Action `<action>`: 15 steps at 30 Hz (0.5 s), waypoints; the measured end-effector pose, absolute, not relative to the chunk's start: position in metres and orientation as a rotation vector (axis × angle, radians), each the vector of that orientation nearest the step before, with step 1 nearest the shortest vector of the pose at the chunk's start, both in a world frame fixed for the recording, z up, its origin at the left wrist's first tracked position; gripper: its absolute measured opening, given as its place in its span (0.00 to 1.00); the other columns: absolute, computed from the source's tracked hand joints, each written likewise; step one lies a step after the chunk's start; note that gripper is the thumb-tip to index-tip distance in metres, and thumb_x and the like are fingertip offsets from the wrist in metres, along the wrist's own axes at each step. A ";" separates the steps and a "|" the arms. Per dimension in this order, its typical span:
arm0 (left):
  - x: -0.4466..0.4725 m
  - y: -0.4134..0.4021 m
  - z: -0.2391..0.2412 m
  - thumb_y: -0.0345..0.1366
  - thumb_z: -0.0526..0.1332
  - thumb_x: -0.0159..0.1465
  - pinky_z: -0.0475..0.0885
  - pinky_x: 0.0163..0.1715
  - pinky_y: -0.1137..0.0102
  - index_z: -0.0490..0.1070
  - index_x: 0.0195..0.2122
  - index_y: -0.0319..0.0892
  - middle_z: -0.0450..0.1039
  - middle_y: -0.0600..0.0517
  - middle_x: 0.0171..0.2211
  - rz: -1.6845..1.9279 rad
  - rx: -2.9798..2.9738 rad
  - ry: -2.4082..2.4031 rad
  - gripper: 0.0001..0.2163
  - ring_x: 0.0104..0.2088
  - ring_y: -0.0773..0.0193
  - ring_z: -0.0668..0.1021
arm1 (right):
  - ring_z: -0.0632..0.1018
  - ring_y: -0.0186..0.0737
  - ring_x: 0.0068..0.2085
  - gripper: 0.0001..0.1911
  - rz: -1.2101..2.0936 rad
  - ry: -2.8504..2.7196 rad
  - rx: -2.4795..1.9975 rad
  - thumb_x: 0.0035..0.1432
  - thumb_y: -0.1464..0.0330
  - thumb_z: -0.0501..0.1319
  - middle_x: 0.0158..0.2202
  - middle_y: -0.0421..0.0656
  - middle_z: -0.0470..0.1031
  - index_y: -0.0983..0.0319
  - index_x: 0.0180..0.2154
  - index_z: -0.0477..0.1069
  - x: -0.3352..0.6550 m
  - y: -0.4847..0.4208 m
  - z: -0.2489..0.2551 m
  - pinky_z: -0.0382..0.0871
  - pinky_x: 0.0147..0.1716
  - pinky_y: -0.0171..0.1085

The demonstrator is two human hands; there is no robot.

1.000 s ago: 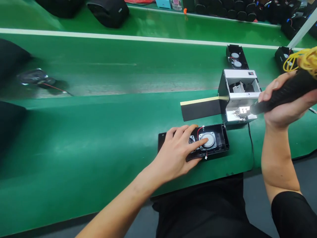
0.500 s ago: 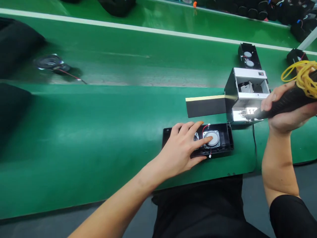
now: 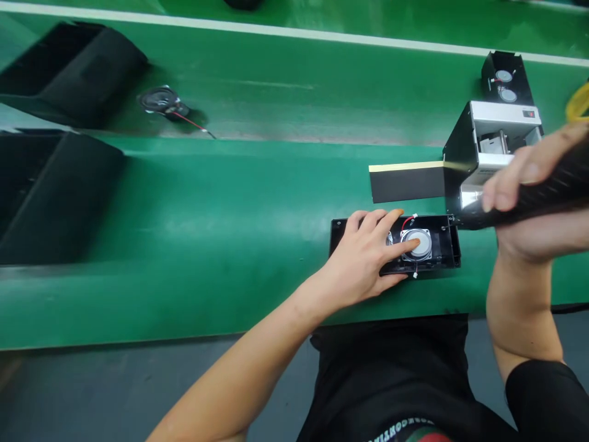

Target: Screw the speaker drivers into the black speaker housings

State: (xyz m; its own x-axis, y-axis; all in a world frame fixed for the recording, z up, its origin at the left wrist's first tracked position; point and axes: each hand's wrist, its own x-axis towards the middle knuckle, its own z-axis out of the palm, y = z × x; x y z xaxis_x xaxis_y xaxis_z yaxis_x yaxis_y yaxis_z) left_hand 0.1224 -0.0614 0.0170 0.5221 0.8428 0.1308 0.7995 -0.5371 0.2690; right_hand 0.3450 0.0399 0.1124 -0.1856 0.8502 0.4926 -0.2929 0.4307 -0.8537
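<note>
Head view: the left hand [image 3: 365,258] is spread wide over a black speaker box [image 3: 444,252], with its fingers at the far side and its thumb at the near side, so it looks to be holding the box down. Its pointing finger rests on the pale round speaker [image 3: 424,250] inside. The right hand [image 3: 529,238] is wrapped tight around a dark power screwdriver [image 3: 559,184]. Its tip is by the far right corner of the box, but I can't tell if they touch.

The box lies flat on the green bench [image 3: 239,245], close to the near edge. It is probably light, stiff plastic, and a bit slippery on the smooth top. Its long side walls seem the best place to hold. The round middle of the speaker may dent if pushed hard, and the thin wires with their white plug [image 3: 415,275] could get tugged.

Just past the box are a flat black strip [image 3: 407,183] with a yellow edge and a silver screw feeder [image 3: 504,110]. Behind the feeder sits another open box [image 3: 522,83]. Far to the left are a loose speaker [image 3: 159,99] and two big black cabinets [image 3: 110,77].
</note>
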 end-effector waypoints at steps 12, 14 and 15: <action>0.120 -0.058 0.016 0.46 0.69 0.69 0.66 0.60 0.35 0.78 0.65 0.54 0.60 0.35 0.72 0.365 2.529 1.405 0.23 0.65 0.30 0.70 | 0.67 0.37 0.19 0.38 1.126 -1.288 -0.553 0.59 0.29 0.61 0.25 0.40 0.64 0.57 0.28 0.66 0.305 0.049 0.045 0.56 0.15 0.39; 0.119 -0.059 0.015 0.46 0.70 0.69 0.66 0.60 0.35 0.78 0.64 0.54 0.60 0.35 0.72 0.359 2.538 1.417 0.23 0.64 0.30 0.70 | 0.68 0.37 0.19 0.37 1.139 -1.278 -0.542 0.60 0.29 0.61 0.26 0.40 0.66 0.57 0.29 0.68 0.302 0.050 0.043 0.57 0.15 0.39; 0.119 -0.059 0.014 0.46 0.70 0.69 0.66 0.59 0.35 0.78 0.64 0.54 0.60 0.34 0.72 0.358 2.548 1.419 0.23 0.64 0.30 0.70 | 0.68 0.37 0.19 0.37 1.143 -1.269 -0.546 0.59 0.29 0.61 0.25 0.39 0.67 0.57 0.30 0.68 0.301 0.050 0.042 0.58 0.15 0.40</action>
